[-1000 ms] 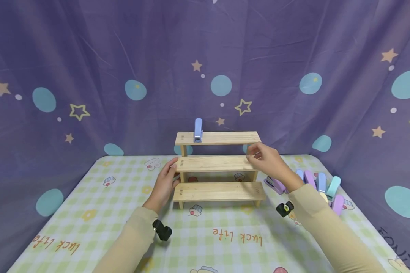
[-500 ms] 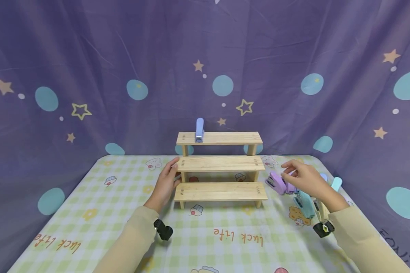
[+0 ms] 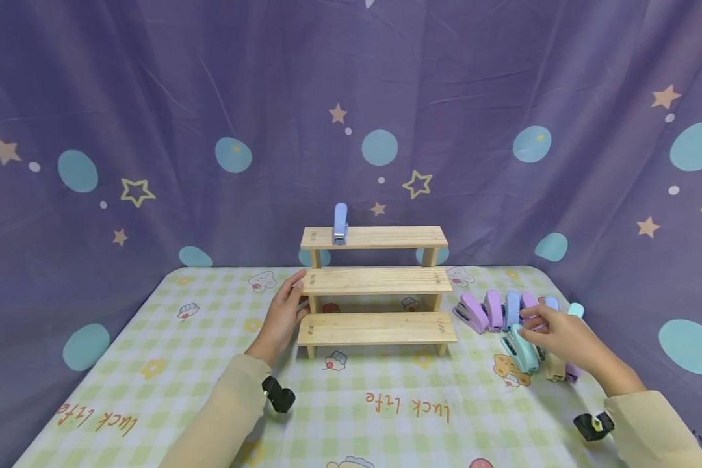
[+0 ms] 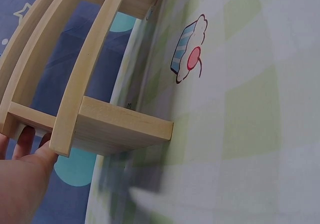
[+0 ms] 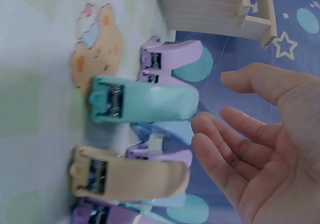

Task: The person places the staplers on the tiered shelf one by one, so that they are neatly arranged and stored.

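Note:
A three-tier wooden display stand (image 3: 377, 281) is at the middle of the table. My left hand (image 3: 281, 318) grips its left side at the middle tier; in the left wrist view the fingers (image 4: 25, 143) curl behind the wood. One blue stapler (image 3: 340, 223) stands on the top tier, toward the left. Over the stapler group at the right is my right hand (image 3: 564, 335), its fingers loosely bent and holding nothing. Nearest its fingertips is a mint-green stapler (image 5: 155, 102). Beside that one stands a beige stapler (image 5: 145, 178), and a purple stapler (image 5: 100, 214) is partly cut off.
Behind the mint-green stapler, several lilac and blue staplers form a back row, including a lilac stapler (image 3: 472, 313) closest to the stand and a blue stapler (image 3: 511, 311). A checked tablecloth (image 3: 199, 370) covers the table. A purple curtain (image 3: 269, 97) hangs behind.
My right hand has left the right end of the stand's middle tier and moved right and down to the staplers. My left hand stays on the stand.

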### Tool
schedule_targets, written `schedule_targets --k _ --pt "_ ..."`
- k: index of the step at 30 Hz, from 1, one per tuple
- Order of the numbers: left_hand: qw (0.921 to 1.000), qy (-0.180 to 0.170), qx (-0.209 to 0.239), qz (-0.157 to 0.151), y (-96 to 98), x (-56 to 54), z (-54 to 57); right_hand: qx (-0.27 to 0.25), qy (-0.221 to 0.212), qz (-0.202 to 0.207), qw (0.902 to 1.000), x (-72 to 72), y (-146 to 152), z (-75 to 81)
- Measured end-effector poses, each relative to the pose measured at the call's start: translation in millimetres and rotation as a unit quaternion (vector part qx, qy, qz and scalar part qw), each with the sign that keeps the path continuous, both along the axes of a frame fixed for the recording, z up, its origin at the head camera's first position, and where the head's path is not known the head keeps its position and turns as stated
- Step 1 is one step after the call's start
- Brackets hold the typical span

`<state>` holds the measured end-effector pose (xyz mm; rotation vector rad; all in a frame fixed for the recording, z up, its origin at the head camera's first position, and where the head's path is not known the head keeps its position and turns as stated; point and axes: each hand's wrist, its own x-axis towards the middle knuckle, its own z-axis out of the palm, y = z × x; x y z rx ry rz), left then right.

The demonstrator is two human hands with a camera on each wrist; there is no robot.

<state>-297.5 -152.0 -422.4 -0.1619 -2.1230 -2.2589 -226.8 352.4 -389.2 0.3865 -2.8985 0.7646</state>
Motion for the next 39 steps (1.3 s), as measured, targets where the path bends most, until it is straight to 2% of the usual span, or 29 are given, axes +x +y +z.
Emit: schedule_targets --k 4,11,14,17,20,24,31,39 --pt "1.0000 0.000 -0.002 -0.002 -0.4 0.0 -0.5 0.001 -0.013 -0.012 0.9998 3.9 5.4 -6.5" --pt "0.9999 -0.009 0.006 -0.007 -0.8 0.8 1.4 -0.015 -0.065 -0.016 0.9976 7.6 7.4 -13.7" --pt "0.9997 -0.018 0.011 -0.011 -0.3 3.5 6.8 -0.009 -0.064 -0.021 0.9977 8.4 6.8 -15.2" --pt "0.9996 -0.020 0.013 -0.014 1.8 10.9 16.6 0.002 -0.063 -0.028 0.9976 9.1 6.2 -17.5" --pt "0.9998 -0.014 0.008 -0.010 1.7 9.0 13.2 0.012 -0.066 -0.036 0.9971 10.2 4.5 -19.6" --pt "0.9999 -0.007 0.007 -0.006 -0.1 0.8 0.5 0.017 -0.073 -0.044 0.9962 13.0 -0.4 -19.9" --pt "1.0000 -0.003 0.000 -0.004 -0.4 2.2 -0.1 -0.010 -0.105 -0.063 0.9924 18.1 -5.9 -25.2" --pt "1.0000 0.000 -0.004 -0.002 -0.9 1.1 -0.3 -0.002 -0.090 -0.055 0.9944 21.5 -11.0 -31.0"
